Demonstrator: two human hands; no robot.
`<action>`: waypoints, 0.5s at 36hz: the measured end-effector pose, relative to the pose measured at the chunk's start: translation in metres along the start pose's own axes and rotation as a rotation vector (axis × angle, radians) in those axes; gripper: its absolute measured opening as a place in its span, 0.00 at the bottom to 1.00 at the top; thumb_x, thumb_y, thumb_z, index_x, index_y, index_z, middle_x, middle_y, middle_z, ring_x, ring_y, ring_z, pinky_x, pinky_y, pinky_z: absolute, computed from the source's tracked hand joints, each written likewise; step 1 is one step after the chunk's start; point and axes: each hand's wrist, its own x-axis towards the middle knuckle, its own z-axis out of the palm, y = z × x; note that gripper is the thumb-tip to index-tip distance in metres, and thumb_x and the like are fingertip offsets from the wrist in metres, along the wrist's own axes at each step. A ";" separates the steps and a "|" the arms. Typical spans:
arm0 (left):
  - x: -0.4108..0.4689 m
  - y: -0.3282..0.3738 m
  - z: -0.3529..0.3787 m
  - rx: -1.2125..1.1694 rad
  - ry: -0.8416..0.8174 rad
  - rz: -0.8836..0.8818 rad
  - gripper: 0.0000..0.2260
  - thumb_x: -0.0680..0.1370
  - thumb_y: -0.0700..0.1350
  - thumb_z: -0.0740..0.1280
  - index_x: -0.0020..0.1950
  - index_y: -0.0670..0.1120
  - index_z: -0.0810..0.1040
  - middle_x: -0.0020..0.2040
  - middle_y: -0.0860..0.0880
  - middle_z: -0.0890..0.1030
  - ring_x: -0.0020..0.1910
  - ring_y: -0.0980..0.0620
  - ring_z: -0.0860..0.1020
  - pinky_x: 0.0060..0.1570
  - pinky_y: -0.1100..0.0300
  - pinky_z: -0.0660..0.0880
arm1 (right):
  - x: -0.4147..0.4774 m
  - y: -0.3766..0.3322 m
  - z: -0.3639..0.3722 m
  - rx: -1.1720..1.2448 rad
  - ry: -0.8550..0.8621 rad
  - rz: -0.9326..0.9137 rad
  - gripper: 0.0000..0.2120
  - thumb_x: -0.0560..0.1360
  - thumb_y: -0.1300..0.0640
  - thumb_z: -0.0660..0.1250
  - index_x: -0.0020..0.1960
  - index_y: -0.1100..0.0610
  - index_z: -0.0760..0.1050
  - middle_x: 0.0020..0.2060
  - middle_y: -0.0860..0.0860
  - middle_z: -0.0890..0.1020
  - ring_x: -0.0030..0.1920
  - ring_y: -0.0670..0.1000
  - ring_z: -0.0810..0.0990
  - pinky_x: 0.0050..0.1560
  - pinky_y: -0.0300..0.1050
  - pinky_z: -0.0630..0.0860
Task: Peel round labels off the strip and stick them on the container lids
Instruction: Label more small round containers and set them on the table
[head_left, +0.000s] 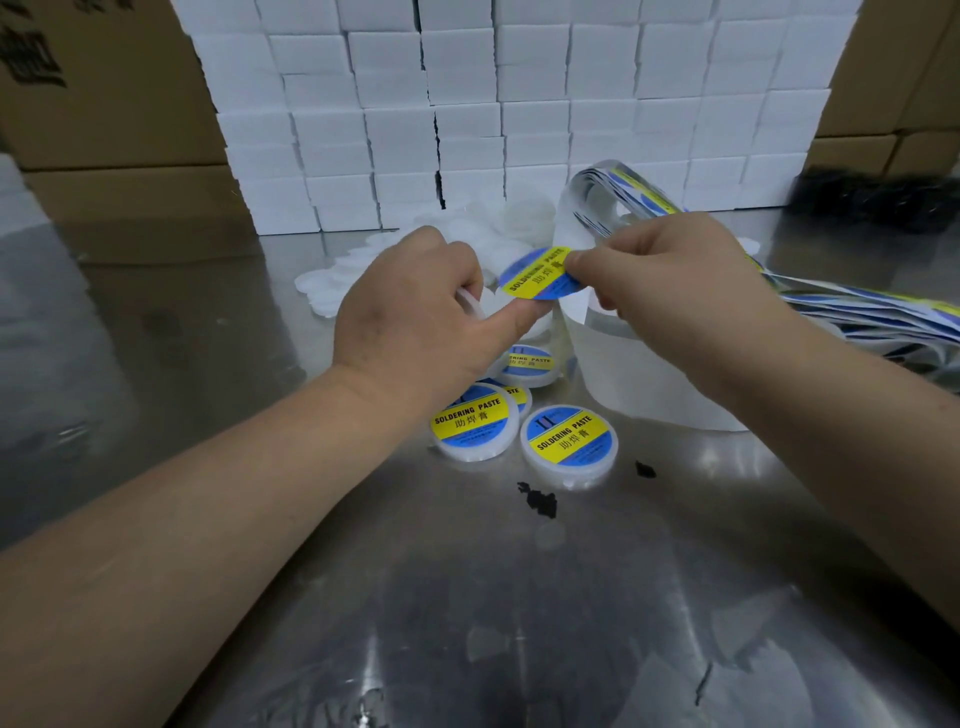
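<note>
In the head view, the left hand (415, 322) holds a bare lid (470, 305). Its grip is curled round the white rim, and the thumb lies out straight across the lid's near side. Just right of that lid and a little above it, the right hand (660, 275) has the round label (535, 275) in a tight thumb-and-forefinger grip at the label's right edge.

The label appears free of the strip (597, 208), which loops up behind the lid and trails off to the right. It hangs tilted with the print facing the camera, and its yellow band rises from lower left to upper right. Its lower-left edge is the part closest to the lid, but I cannot tell whether they touch.

Judging from this, the label must travel left and down from the right grip onto the lid, with the left hand only steadying. Nearer than the lid, labelled lids (569, 441) lie on the surface (519, 597).
</note>
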 end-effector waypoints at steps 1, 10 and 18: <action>0.001 0.000 0.000 0.006 -0.008 -0.012 0.20 0.63 0.66 0.61 0.29 0.53 0.58 0.33 0.55 0.61 0.33 0.55 0.60 0.29 0.67 0.58 | 0.000 0.001 0.000 0.012 0.013 -0.008 0.13 0.70 0.54 0.66 0.33 0.62 0.76 0.19 0.47 0.66 0.18 0.44 0.62 0.16 0.31 0.57; 0.005 -0.005 0.012 -0.070 -0.063 -0.275 0.22 0.64 0.64 0.67 0.44 0.51 0.62 0.44 0.55 0.63 0.38 0.55 0.64 0.30 0.67 0.57 | 0.000 0.001 -0.001 0.153 0.167 -0.109 0.12 0.73 0.54 0.65 0.31 0.53 0.76 0.25 0.51 0.71 0.27 0.44 0.67 0.27 0.37 0.63; 0.006 -0.008 0.010 -0.474 -0.013 -0.365 0.07 0.78 0.43 0.54 0.40 0.50 0.64 0.38 0.55 0.66 0.41 0.51 0.66 0.40 0.56 0.67 | -0.006 0.001 0.006 0.174 0.028 -0.178 0.12 0.74 0.54 0.65 0.32 0.48 0.76 0.28 0.51 0.73 0.29 0.44 0.68 0.31 0.37 0.66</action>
